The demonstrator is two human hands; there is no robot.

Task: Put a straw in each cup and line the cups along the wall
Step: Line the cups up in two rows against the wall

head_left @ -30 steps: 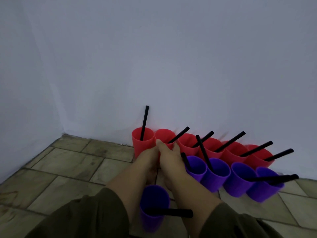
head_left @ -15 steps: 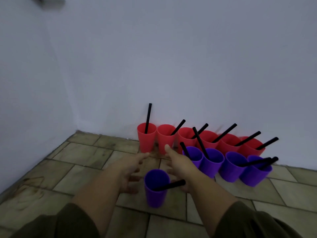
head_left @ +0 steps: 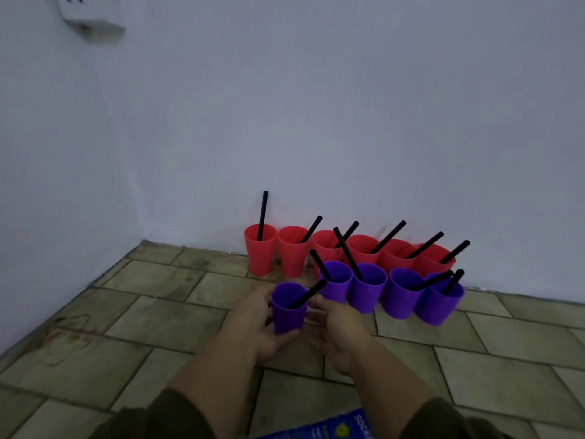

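A purple cup with a black straw stands between my hands, just left of the purple row. My left hand cups its left side and base; my right hand curls beside its right side. Several red cups, each with a black straw, stand in a row against the white wall. In front of them is a row of several purple cups, also with straws. Whether the held cup rests on the floor I cannot tell.
The floor is tiled stone. The room corner lies to the left, with a white socket box high on the left wall. A blue printed packet lies at the bottom edge between my sleeves.
My hands pulled back from the red cups and closed around the lone purple cup. That cup now sits nearer the purple row, and the view has drawn back from the wall.
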